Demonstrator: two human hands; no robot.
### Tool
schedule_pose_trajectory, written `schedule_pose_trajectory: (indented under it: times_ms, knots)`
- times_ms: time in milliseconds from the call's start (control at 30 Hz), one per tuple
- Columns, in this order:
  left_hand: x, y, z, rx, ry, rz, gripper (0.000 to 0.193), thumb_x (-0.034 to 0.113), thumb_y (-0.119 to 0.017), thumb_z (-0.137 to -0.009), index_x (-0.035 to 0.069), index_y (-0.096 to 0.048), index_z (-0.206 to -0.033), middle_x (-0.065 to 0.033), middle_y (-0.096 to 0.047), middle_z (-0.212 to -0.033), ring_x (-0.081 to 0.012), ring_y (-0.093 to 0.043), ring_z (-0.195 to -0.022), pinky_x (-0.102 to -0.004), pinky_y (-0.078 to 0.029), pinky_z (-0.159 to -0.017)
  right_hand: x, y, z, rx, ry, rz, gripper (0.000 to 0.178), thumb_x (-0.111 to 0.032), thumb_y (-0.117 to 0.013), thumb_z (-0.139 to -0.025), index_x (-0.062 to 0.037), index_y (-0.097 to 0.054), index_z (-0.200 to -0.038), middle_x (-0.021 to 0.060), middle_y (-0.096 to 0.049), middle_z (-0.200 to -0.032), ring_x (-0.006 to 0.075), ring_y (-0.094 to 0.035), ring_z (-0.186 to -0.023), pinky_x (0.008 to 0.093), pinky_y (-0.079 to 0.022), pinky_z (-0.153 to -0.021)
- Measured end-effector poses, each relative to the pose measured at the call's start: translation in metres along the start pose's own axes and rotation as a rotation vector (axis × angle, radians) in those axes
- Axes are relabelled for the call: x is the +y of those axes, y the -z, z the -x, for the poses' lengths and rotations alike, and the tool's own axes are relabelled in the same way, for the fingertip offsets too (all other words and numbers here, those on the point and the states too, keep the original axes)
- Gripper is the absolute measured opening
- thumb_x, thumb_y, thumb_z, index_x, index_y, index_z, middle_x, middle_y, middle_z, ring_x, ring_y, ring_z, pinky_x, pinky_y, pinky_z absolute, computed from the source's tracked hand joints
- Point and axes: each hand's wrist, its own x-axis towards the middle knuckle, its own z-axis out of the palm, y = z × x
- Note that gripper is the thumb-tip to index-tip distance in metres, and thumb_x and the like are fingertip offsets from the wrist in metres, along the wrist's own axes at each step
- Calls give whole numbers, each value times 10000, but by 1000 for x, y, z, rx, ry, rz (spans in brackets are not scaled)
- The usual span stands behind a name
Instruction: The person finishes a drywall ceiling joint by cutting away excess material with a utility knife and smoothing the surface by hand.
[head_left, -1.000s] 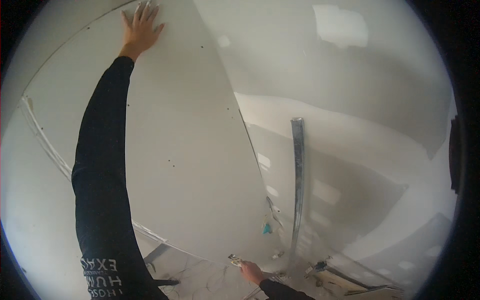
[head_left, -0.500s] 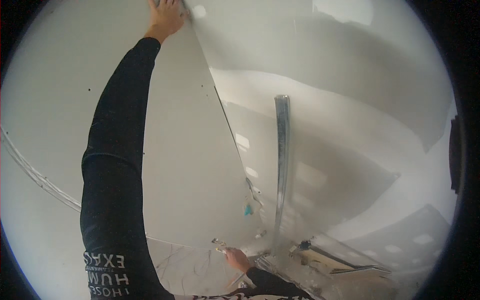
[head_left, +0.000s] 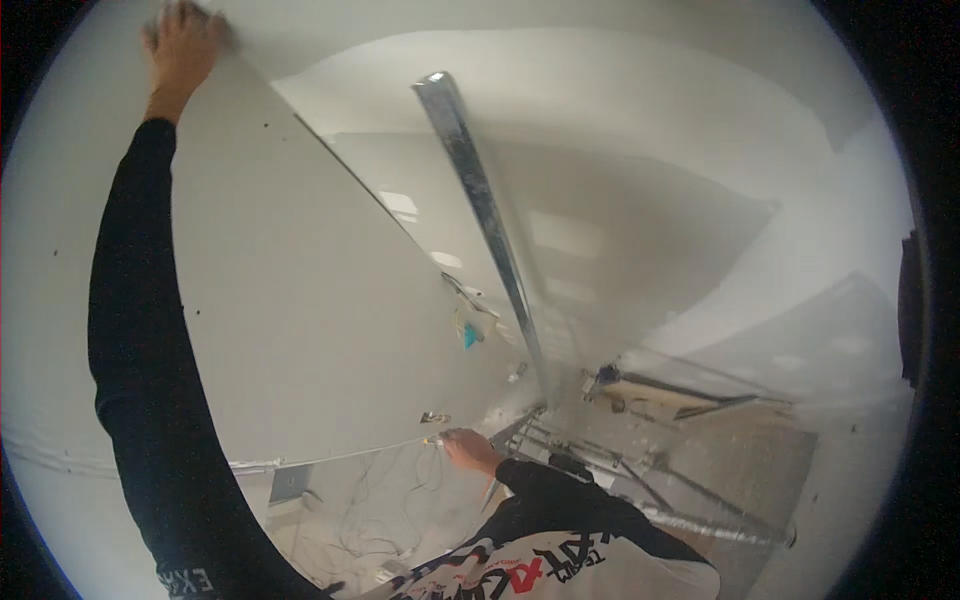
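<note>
My left arm is stretched far up the large grey plasterboard sheet point(head_left: 290, 300). At the sheet's upper edge my left hand point(head_left: 185, 45) rests on the surface with its fingers apart, slightly blurred. Low down by the sheet's bottom edge, my right hand point(head_left: 468, 450) is closed, its fingertips around a small thing with a pale and yellowish end point(head_left: 433, 441). What kind of thing this is cannot be made out. Just above the right hand is a small rectangular cut-out point(head_left: 435, 418) in the sheet.
A long metal profile point(head_left: 480, 200) leans against the patchy plastered wall point(head_left: 640, 210) on the right. A small blue item point(head_left: 469, 335) shows by the sheet's edge. Metal lengths point(head_left: 640, 480) and a board piece point(head_left: 660, 390) lie below; thin cables point(head_left: 360, 510) trail at the bottom.
The view has turned, so the sheet and the metal profile appear tilted and shifted left. Both hands keep nearly the same places against the sheet. More of the floor and cables shows.
</note>
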Motion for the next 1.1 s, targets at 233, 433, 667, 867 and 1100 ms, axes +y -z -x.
schedule_pose_trajectory:
  times_ms: [233,433,667,867,1100]
  knots:
    - [71,-25,14,-34,-50,-317,563,475,-405,-1067,200,-403,-1558,-194,-321,-1660,-348,-250,-1559,-625,-232,-1198,17,-11,5,-28,-84,-35,252,-144,-589,-919,35,-629,-1092,203,-692,-955,364,-701,-920,489,-570,-794]
    - [96,-7,39,-378,22,-543,779,607,-302,-1072,10,-387,-1566,-190,-310,-1666,-305,-222,-1574,-574,-171,-1244,13,-14,4,-6,-37,-27,260,-128,-596,-903,36,-639,-1100,210,-700,-958,375,-705,-916,494,-569,-793]
    - [134,6,87,-612,-219,-474,543,470,-344,-1093,197,-461,-1548,-196,-314,-1662,-323,-261,-1557,-659,-184,-1210,7,-1,4,-47,-89,-14,213,-124,-610,-887,21,-635,-1041,200,-699,-991,392,-695,-927,511,-562,-792]
    - [176,2,205,-1182,189,1212,556,366,-351,-1110,32,-456,-1542,-188,-607,-1447,-338,-544,-1372,-440,-335,-1207,2,-12,-11,38,-30,-68,214,-123,-612,-884,11,-633,-1049,201,-712,-990,399,-704,-901,519,-565,-777]
    - [345,241,474,-982,330,1264,430,245,-344,-1132,-21,-629,-1314,-280,-587,-1406,-426,-548,-1328,-489,-413,-1144,3,-2,-2,0,-92,-42,232,-136,-607,-891,1,-646,-1075,202,-712,-935,397,-707,-888,527,-564,-791]
